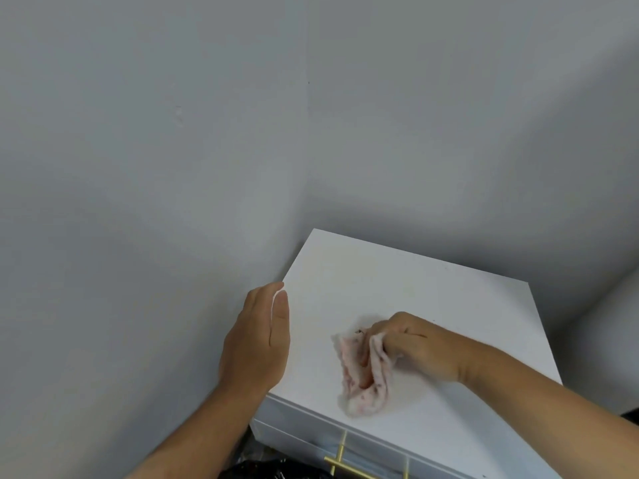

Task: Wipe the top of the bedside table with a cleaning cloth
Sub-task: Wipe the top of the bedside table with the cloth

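The white bedside table [432, 292] stands in the corner of the room, seen from above. A crumpled pale pink cleaning cloth [359, 378] lies on the front middle of its top. My right hand [415, 347] is closed on the cloth's upper part and presses it onto the surface. My left hand [257, 340] is held flat with fingers together at the table's left edge, over the front left corner, holding nothing. I cannot tell whether it touches the table.
Grey walls [173, 167] meet in a corner right behind the table. Gold drawer handles [340, 458] show on the table's front. Something black and shiny [262, 468] lies on the floor below the front left corner.
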